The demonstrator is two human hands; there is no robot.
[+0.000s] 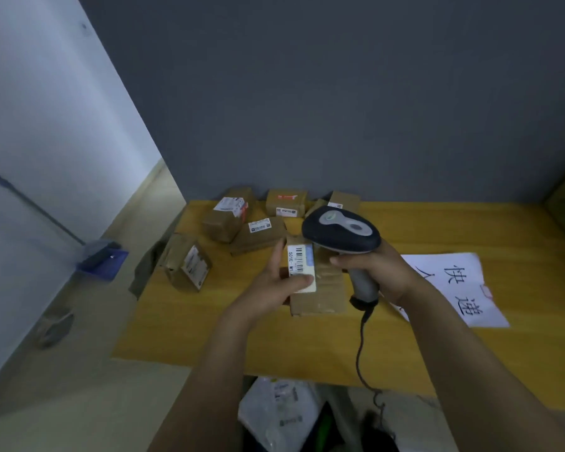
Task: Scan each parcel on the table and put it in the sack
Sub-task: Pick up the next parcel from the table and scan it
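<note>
Head: left hand (276, 290) grips parcel (317, 285); right hand (382, 275) grips scanner (343, 236)

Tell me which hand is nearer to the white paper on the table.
Right. The right hand, gripping the scanner, overlaps the left edge of the paper in view; the left hand, holding a parcel, is farther to the left.

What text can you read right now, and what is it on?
"501E- M1", rest hidden: white label on the held parcel.
"快递": paper sheet on the table.
Labels on the other parcels: too blurred to read.
Scanner: nothing legible.
</note>
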